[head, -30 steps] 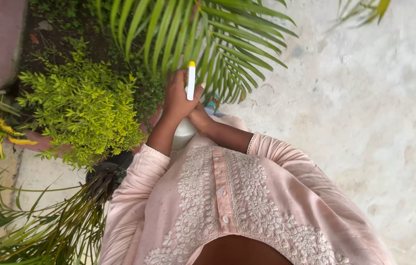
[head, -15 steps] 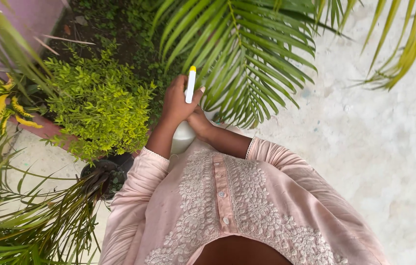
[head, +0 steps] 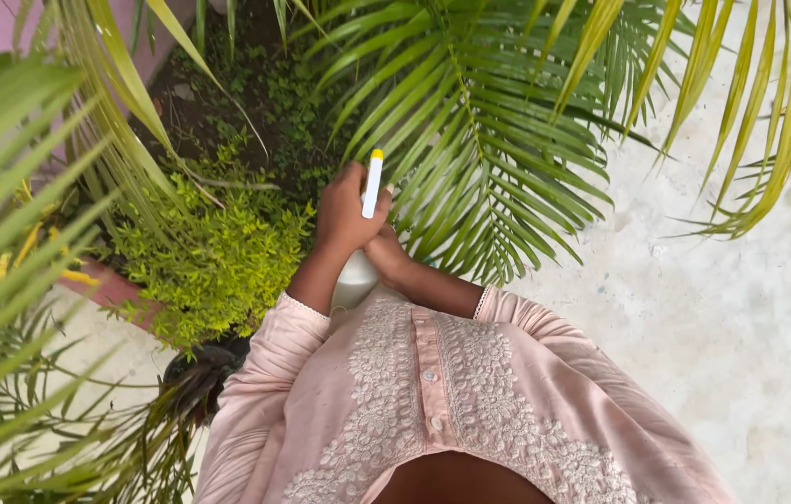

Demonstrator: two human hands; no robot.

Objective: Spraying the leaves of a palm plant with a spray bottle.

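Head view looks straight down at a person in a pink shirt (head: pixel 433 411) with white stitching. The left hand (head: pixel 344 215) is wrapped tight around the top of a white spray bottle (head: pixel 358 275). The bottle's thin white sprayer (head: pixel 372 184) has a yellow tip and sticks up past the fingers. The right hand (head: pixel 384 254) sits just under the left hand, against the bottle. It looks curled around the bottle, but most of it is hidden, so I cannot tell how tight it holds. The bottle is held up in front of the chest.

Big palm leaves (head: pixel 489 140) spread out right in front of the sprayer. A small bush (head: pixel 218 261) with tiny light green leaves grows to the left, near the hands. More long leaves (head: pixel 13 187) hang close on the left side and block part of the ground. A pale concrete floor (head: pixel 741 317) lies to the right.
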